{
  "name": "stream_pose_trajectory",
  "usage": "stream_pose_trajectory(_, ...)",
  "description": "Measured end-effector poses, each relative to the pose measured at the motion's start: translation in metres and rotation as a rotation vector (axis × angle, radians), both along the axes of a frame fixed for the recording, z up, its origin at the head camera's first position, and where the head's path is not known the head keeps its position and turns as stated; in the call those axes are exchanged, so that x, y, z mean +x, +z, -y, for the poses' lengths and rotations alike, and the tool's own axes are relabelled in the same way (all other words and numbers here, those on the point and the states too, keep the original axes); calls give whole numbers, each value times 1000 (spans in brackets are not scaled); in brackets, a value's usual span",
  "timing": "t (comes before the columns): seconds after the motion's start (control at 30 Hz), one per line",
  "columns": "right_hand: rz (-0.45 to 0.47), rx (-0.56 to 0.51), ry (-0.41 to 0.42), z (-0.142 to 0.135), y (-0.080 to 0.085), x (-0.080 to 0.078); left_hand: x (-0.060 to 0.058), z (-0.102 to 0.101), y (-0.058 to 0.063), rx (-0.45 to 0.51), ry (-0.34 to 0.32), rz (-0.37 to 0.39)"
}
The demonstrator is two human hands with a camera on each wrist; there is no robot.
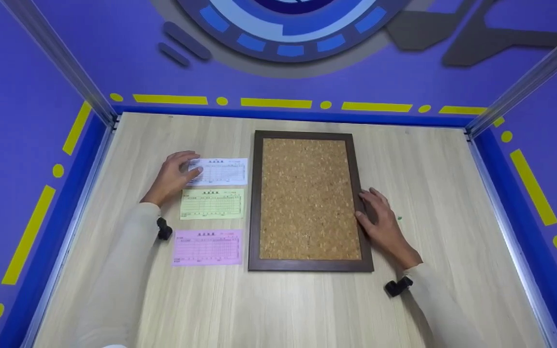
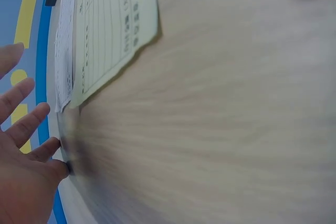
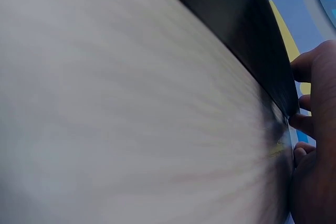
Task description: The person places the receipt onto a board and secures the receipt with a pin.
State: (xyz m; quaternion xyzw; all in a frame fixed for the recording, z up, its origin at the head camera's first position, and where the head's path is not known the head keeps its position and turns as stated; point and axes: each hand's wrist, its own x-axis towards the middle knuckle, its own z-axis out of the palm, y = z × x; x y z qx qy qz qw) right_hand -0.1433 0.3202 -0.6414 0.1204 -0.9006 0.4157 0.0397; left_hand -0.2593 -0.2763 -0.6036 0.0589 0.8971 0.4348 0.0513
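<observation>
A cork board [image 1: 307,203] in a dark brown frame lies on the table in the head view. To its left, three printed slips form a column: a white slip [image 1: 225,172] at the back, a green slip [image 1: 212,204], and a pink slip [image 1: 207,248] nearest the front. My left hand [image 1: 171,176] is over the white slip's left end, thumb and fingers apart; the left wrist view shows the fingers spread. My right hand [image 1: 382,224] touches the board's right edge with its fingertips and thumb. In the right wrist view, the fingers [image 3: 304,124] meet the dark frame side [image 3: 247,35].
The pale wood table [image 1: 302,309] is bounded at the back and sides by blue-purple panels [image 1: 278,87] with yellow marks. Metal posts [image 1: 525,79] stand at the back corners. A tiny green speck [image 1: 400,218] lies right of my right hand.
</observation>
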Motion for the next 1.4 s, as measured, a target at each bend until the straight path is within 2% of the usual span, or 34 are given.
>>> stream_pose_trajectory(0.7, -47, -7, 20, 0, 2, -3, -6, 14, -11, -17, 81, -47)
stream_pose_trajectory(1.2, -47, -24, 9, 1, -2, -1, -11, 20, -9, -70, 47, -46)
stream_pose_trajectory(1.4, -43, -6, 7, 1, -1, 0, -10, 17, -10, -90, 36, -74)
